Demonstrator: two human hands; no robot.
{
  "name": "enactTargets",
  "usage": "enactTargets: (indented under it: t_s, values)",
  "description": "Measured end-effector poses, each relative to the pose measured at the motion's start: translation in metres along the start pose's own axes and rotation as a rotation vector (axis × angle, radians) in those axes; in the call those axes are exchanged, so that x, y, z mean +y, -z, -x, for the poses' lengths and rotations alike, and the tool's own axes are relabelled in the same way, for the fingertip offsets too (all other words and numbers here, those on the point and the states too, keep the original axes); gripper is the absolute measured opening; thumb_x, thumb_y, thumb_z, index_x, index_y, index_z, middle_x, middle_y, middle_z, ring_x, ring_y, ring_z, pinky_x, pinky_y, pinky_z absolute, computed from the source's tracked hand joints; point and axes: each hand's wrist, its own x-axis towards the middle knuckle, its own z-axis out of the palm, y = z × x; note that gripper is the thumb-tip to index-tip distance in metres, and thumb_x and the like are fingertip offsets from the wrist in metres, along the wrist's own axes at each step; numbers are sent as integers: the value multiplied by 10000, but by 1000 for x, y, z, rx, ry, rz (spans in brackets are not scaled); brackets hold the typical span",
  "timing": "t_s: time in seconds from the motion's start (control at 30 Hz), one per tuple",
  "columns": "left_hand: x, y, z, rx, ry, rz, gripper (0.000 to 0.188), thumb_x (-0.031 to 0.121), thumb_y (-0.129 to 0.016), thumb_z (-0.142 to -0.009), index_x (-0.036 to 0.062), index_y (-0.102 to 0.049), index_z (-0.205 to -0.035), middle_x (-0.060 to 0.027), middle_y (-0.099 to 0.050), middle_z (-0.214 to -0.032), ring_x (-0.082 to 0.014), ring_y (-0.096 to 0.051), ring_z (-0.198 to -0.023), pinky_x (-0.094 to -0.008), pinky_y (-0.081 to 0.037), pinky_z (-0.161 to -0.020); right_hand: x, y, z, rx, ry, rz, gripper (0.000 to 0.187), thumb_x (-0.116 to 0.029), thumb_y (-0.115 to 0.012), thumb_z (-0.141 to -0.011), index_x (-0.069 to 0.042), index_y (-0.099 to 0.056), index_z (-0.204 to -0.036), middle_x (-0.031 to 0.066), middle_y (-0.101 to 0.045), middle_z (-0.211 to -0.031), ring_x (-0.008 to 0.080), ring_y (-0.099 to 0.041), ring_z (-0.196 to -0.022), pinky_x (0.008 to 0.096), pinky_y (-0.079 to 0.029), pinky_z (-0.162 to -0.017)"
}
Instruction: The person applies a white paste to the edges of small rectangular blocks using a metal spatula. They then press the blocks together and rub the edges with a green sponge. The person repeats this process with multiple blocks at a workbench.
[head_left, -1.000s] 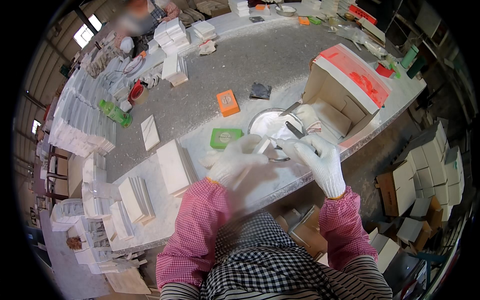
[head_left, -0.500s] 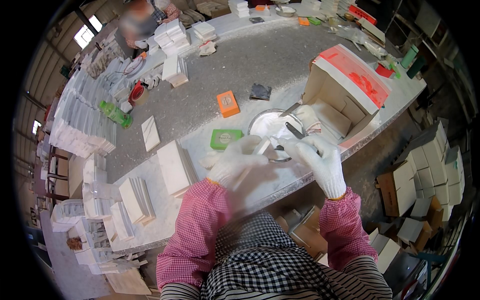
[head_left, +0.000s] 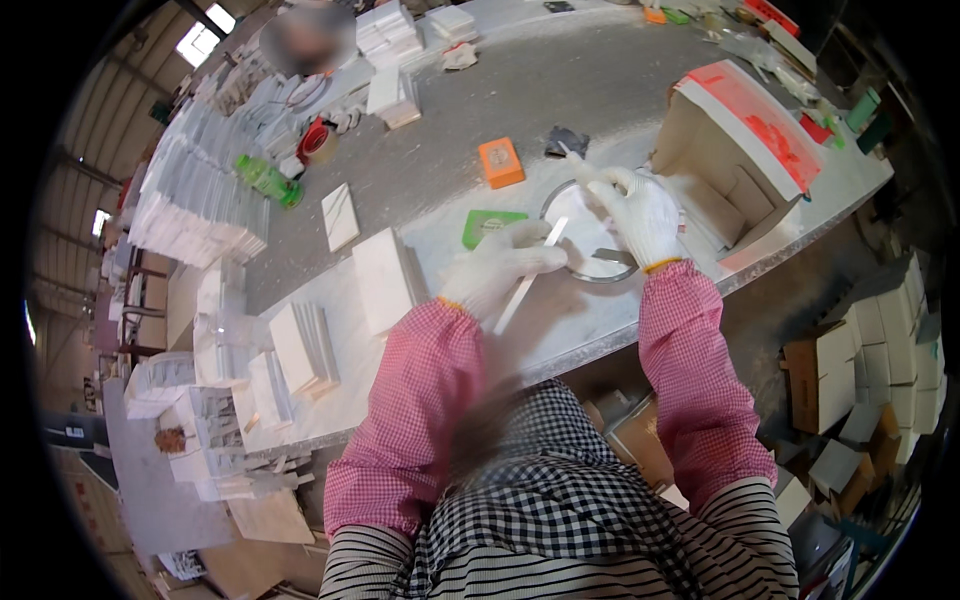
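Note:
My left hand (head_left: 505, 262), in a white knit glove, is closed around a thin white tile (head_left: 520, 287) seen edge-on and tilted. Over the far right side of a metal bowl (head_left: 592, 278) holding white paste or powder is my gloved right hand (head_left: 640, 215). Its fingers are apart, the index stretched toward a dark crumpled cloth (head_left: 567, 141); I see nothing held in it. Below that hand, a dark-and-grey flat blade (head_left: 613, 257) rests across the bowl's near right side. A green box (head_left: 490, 227) lies just behind my left hand, and an orange box (head_left: 501, 162) farther back.
Stacked white tiles (head_left: 385, 283) stand left of my left hand, with more tile stacks (head_left: 303, 345) beyond. An open carton (head_left: 715, 160) stands right of the bowl. A green bottle (head_left: 268, 181) lies at the left. The table's front edge (head_left: 600, 352) runs before me.
My right hand has moved from the bowl's near right side to its far side. My left hand still grips the tile, now turned edge-on. The whole view has shifted.

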Motion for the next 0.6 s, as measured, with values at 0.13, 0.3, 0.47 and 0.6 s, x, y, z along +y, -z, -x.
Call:
enactTargets:
  t_s: [0.13, 0.3, 0.47, 0.6]
  values:
    - [-3, 10, 2, 8, 18, -25, 673, 389, -735, -874, 17, -634, -1426, -173, -671, -1343, -261, -604, -1246, -351, -425, -1110, 10, -20, -13, -41, 11, 171, 382, -397, -678, -946, -121, -758, -1197, 183, -744, -1072, 339, -727, -981, 434, -541, -872]
    - [-9, 11, 3, 26, 19, 40, 655, 391, -727, -915, 3, -619, -1431, -162, -662, -1342, -242, -601, -1232, -332, -440, -1080, 10, -11, -7, -50, -32, 223, 384, -381, -665, -955, -122, -745, -1227, 163, -754, -1106, 338, -715, -1041, 440, -535, -886]
    - [-14, 14, -1, 95, 102, 118, 609, 403, -719, -962, 10, -626, -1418, -159, -677, -1265, -219, -629, -1149, -324, -504, -986, 10, 16, 26, -96, 64, 320, 326, -355, -658, -942, -122, -745, -1153, 140, -749, -1073, 331, -710, -1009, 436, -545, -861]
    - [-40, 19, -8, 149, 64, 270, 565, 480, -726, -961, -8, -693, -1244, -104, -683, -1079, -199, -604, -1042, -334, -469, -950, 12, 30, 55, -133, 234, 529, 270, -353, -660, -918, -116, -746, -1014, 128, -728, -976, 336, -704, -941, 447, -555, -825]
